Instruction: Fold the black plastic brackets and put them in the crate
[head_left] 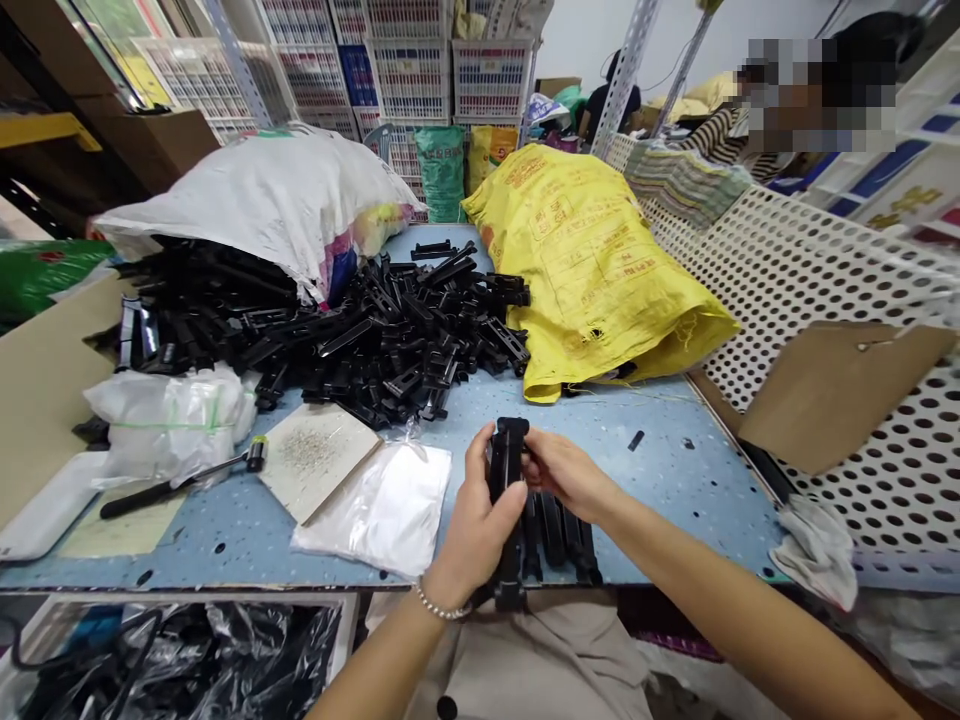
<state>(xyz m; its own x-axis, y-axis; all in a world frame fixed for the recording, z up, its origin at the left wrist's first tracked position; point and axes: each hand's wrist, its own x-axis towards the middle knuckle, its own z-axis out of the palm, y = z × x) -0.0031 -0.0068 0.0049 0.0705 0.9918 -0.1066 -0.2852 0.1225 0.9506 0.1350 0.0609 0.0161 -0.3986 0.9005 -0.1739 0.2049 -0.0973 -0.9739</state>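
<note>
My left hand, with a beaded bracelet at the wrist, is wrapped round a long black plastic part held upright at the table's front edge. My right hand pinches the same part near its upper end; its fingertips are partly hidden behind it. Several similar black parts lie side by side under my right hand. Beyond my hands is a large heap of black plastic parts, some spilling from a white woven sack.
A yellow woven sack lies right of the heap. At left are a hammer, a square board, clear plastic bags and a bundled bag pack. A perforated white panel borders the right. Another person sits behind it.
</note>
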